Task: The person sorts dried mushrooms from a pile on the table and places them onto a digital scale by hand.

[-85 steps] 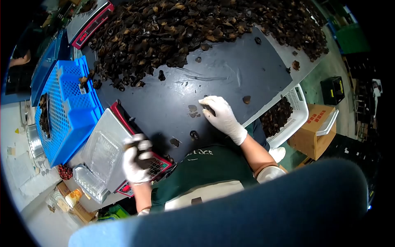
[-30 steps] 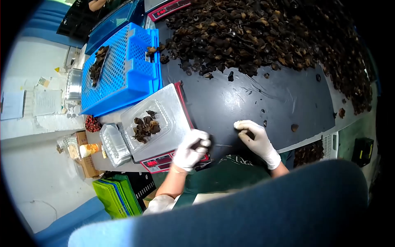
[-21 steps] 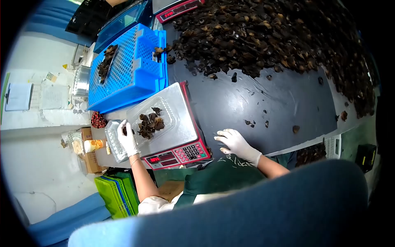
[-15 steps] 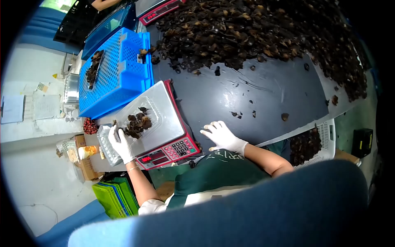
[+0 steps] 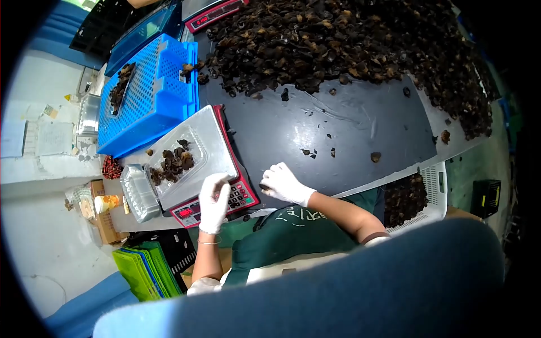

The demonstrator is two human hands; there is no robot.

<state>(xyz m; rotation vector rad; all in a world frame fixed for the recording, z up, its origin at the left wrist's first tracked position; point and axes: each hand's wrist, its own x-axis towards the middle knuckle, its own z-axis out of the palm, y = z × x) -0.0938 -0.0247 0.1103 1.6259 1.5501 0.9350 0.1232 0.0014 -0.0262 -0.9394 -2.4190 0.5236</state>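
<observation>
My gloved left hand (image 5: 214,204) hovers over the right front part of the silver scale (image 5: 217,152), by its keypad, fingers curled apart with nothing seen between them. A clear plastic tray (image 5: 194,141) lies on the scale, with dark dried pieces (image 5: 176,162) inside it and toward its left edge. My gloved right hand (image 5: 282,183) is over the front edge of the dark table mat (image 5: 338,127), its fingers closed on a small dark piece (image 5: 264,186). Several loose pieces lie on the mat beyond it.
A large pile of dark pieces (image 5: 315,45) covers the back. A blue crate (image 5: 163,104) stands at the left, a second scale (image 5: 217,14) behind it. Stacked clear containers (image 5: 140,194) sit left of the scale. A white basket (image 5: 434,197) is below the table's right edge.
My left hand has moved right from the tray's left side to the keypad. My right hand has gone from spread fingers to closed on a dark piece. The view has shifted slightly.
</observation>
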